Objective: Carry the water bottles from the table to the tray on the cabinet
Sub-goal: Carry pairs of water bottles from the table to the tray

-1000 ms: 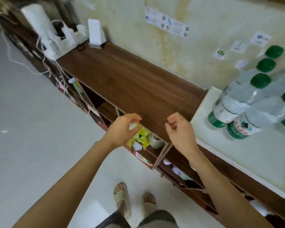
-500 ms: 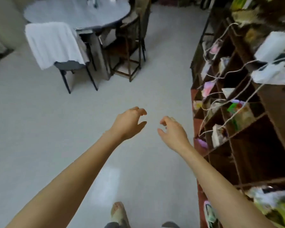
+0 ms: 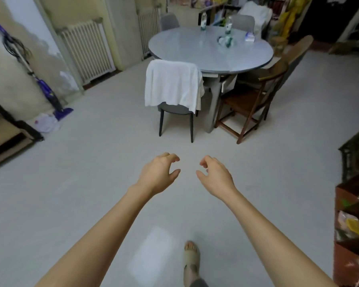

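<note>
A round grey table (image 3: 195, 48) stands across the room ahead. On its far side stand two upright water bottles, one (image 3: 203, 21) at the back and one (image 3: 228, 25) to its right, and a third bottle (image 3: 226, 40) lies nearer the middle. My left hand (image 3: 159, 172) and my right hand (image 3: 215, 176) hang out in front of me over the floor, far short of the table, fingers loosely curled and holding nothing. The tray and the cabinet top are out of view.
A grey chair (image 3: 175, 108) draped with a white cloth stands at the table's near side, a wooden chair (image 3: 255, 96) to its right. Cluttered shelves (image 3: 352, 220) line the right edge. A purple mop (image 3: 48, 92) leans on the left wall beside radiators. Open floor lies between.
The view has swung from the cabinet top with the tray of bottles, past the shelves, to face the table. Both hands stayed in front, loosening from curled to relaxed.
</note>
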Available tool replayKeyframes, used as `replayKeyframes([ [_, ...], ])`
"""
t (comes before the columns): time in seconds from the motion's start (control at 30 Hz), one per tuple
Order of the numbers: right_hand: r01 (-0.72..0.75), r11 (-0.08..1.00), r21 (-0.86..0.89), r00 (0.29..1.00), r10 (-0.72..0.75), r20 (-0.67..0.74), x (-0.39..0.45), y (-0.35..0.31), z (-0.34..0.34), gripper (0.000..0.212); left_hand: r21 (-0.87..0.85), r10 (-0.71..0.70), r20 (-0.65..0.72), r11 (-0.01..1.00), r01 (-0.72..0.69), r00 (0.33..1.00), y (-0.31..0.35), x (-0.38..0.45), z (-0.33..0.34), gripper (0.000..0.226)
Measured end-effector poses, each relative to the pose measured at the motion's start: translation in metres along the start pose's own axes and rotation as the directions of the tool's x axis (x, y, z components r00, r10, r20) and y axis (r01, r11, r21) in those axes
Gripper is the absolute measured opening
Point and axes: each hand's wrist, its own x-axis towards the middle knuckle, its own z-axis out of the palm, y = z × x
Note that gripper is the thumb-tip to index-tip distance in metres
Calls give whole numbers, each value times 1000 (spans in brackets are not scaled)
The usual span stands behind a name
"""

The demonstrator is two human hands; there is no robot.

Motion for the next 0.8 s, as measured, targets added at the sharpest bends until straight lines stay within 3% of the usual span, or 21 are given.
replayKeyframes([
  [0.27, 169, 984, -54, 972, -157, 177, 215, -68, 27, 29, -39, -252, -50, 967, 250, 967, -120, 136, -54, 36],
  [0.47, 216, 974, -64, 947, -193, 256, 353, -129, 61, 31, -53, -340, -68, 940, 337, 938, -215, 232, -92, 36],
  [0.63, 105, 994, -29, 979, -98, 181, 453, -157, 76, 30, -25, -231, -47, 973, 230, 972, -270, 341, -122, 37],
  [0.8, -75, 997, 13, 992, 74, 100, 529, -141, 49, 29, 32, -43, 71, 999, 41, 997, -261, 460, -143, 37],
])
